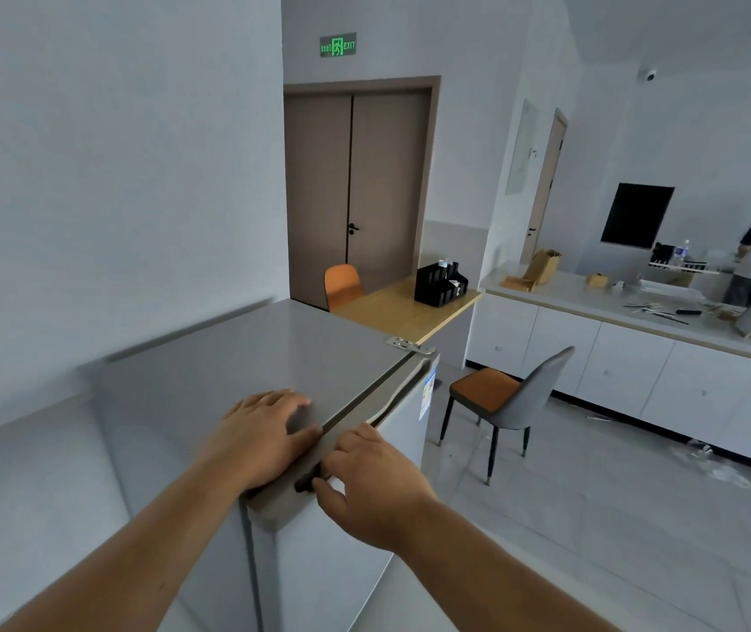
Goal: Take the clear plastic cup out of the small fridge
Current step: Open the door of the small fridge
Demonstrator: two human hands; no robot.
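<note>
Office pantry or break room suggested: lit exit sign [338, 45], white counter cabinets [629, 358], small fridge [273, 358], chairs [508, 394].

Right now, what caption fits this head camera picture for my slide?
Left hand flat on the small fridge top, right hand gripping its door's top edge; door looks shut, no cup in sight.

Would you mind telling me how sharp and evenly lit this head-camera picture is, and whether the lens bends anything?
Head view: soft, even daylight with no hard glare; the left hand casts a faint shadow on the fridge top. Wide-angle distortion bows the walls and the double door. The hands, the right hand included, and the fridge edges look slightly smeared, while the exit sign is readable.
</note>
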